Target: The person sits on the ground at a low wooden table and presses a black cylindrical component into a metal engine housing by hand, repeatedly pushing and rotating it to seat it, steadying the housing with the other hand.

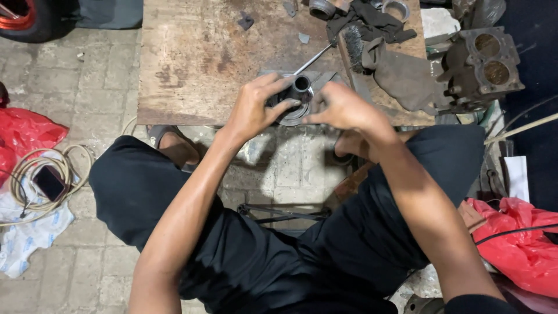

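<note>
Hands: left hand clasps dark metal tubular part at near edge of worn wooden board, right hand pinching beside it; slippage risks dropping it.

The left hand and blurred right hand hide most of the dark metal cylinder; the frame's top-left corner crops the wheel.

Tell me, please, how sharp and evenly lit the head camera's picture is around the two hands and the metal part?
In the head view, the left hand and the dark tubular metal part it grips are fairly sharp; the right hand looks slightly smeared at the fingers. Light is soft and even on the wooden board, with no strong glare; the far right edge falls into deep shadow.
</note>
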